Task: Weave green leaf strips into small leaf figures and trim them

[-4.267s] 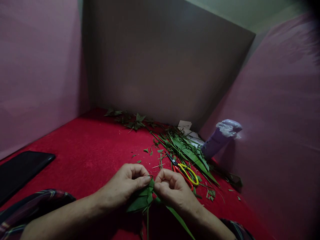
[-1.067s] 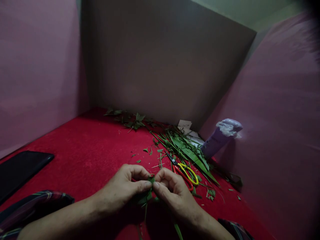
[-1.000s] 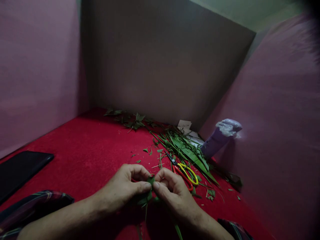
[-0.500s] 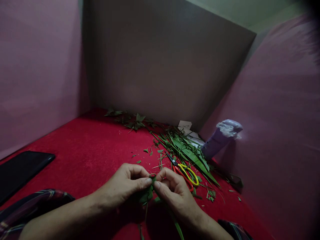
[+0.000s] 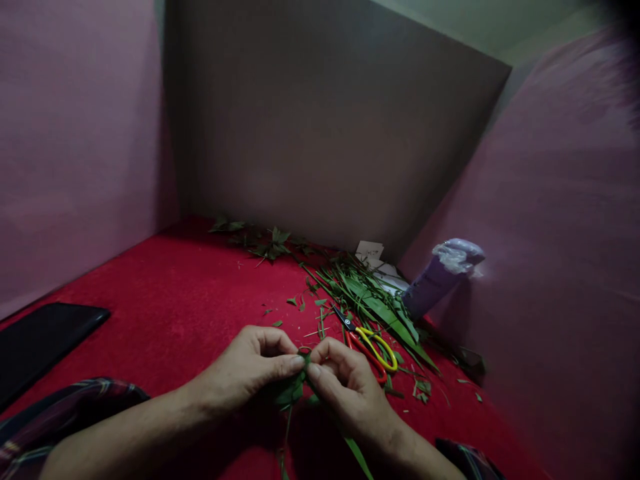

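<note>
Fingers of left hand (image 5: 235, 380) and right hand (image 5: 353, 383) pinch green leaf piece (image 5: 291, 392), held between them above red surface (image 5: 175, 300); step looks like close shaping or joining of leaf; next move calls for firm pinch both sides, no tearing; marks on white card (image 5: 369, 251) and purple packet (image 5: 431, 285) too small to read; no brand legible.

Cloth (image 5: 165, 287), red; scissors (image 5: 367, 341), black-bladed, one handle yellow, one red; left sleeve (image 5: 75, 413), dark multicoloured plaid; bottle (image 5: 433, 283), purple; leaf bundle (image 5: 370, 300), green.
</note>
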`<state>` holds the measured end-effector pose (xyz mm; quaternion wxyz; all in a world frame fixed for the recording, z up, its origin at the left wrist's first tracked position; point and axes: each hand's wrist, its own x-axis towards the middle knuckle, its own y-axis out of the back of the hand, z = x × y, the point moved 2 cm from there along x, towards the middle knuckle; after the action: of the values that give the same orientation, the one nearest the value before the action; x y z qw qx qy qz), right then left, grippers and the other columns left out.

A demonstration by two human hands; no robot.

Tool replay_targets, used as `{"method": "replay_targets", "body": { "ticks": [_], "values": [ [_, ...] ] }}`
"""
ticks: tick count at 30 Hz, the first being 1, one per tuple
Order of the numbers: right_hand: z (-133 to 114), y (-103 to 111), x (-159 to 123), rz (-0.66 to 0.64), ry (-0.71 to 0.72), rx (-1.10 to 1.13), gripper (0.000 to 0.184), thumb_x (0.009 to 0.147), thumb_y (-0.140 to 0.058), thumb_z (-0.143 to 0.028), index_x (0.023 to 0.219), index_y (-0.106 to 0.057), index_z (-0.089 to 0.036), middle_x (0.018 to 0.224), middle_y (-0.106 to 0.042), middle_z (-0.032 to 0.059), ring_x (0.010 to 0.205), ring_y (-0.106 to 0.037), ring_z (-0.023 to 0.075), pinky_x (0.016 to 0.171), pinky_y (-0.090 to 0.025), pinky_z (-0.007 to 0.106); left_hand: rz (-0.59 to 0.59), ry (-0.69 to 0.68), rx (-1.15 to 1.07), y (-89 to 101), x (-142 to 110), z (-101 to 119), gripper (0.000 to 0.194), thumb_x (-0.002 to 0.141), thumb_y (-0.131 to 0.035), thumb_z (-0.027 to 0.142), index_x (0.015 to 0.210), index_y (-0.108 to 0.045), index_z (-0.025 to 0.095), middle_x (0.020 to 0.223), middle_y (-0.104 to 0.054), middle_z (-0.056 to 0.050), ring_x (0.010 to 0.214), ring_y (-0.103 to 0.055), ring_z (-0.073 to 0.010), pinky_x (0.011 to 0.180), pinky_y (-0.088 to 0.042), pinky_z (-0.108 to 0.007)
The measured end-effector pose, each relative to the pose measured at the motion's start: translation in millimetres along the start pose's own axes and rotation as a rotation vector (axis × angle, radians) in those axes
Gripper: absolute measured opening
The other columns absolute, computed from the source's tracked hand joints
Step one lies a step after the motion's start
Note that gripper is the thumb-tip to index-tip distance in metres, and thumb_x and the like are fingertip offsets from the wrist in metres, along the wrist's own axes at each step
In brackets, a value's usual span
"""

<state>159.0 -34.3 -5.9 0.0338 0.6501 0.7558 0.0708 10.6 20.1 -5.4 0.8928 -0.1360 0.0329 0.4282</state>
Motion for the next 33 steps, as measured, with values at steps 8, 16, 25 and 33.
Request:
{"method": "replay_targets", "body": {
  "ticks": [8,16,25,33],
  "values": [
    [0.8,-1.6,1.5,0.01,-0.003,0.014,0.026,0.08,-0.056,-0.04,0.07,-0.045,-0.018,0.048,-0.03,-0.0107,0.043,-0.022,0.0053,0.041,-0.016,0.02,0.022,0.022,0.017,-2.7,-1.5,2.6,0.036,0.055,-0.077,0.044,0.059,-0.058,0.014,0.042,-0.054,0.005,0.034,-0.039,-0.0059,0.036,-0.026,-0.018],
    [6.2,0.6,0.1,-0.023,-0.006,0.136,0.026,0.085,-0.053,-0.04,0.072,-0.044,-0.019,0.051,-0.034,-0.0098,0.045,-0.025,0.0056,0.043,-0.02,0.02,0.004,-0.004,0.058,-1.5,-1.2,3.2,0.04,0.061,-0.071,0.05,0.066,-0.062,0.012,0.051,-0.051,0.004,0.046,-0.041,-0.0077,0.046,-0.03,-0.02],
    [8.0,-0.4,1.0,0.002,-0.016,0.136,0.027,0.082,-0.056,-0.039,0.069,-0.045,-0.018,0.047,-0.032,-0.0108,0.042,-0.024,0.0045,0.041,-0.018,0.019,0.032,-0.011,0.102,-1.2,-0.3,0.2,0.04,0.06,-0.071,0.051,0.065,-0.061,0.012,0.05,-0.05,0.004,0.046,-0.04,-0.0081,0.045,-0.029,-0.02],
    [6.8,-0.4,2.3,0.004,-0.037,0.139,0.031,0.08,-0.058,-0.045,0.069,-0.045,-0.018,0.048,-0.035,-0.0103,0.042,-0.027,0.0048,0.041,-0.021,0.019,0.042,-0.043,0.074,-3.6,-0.5,0.6,0.037,0.063,-0.071,0.046,0.064,-0.06,0.012,0.052,-0.052,0.004,0.048,-0.042,-0.0081,0.046,-0.031,-0.02]
  ]
}}
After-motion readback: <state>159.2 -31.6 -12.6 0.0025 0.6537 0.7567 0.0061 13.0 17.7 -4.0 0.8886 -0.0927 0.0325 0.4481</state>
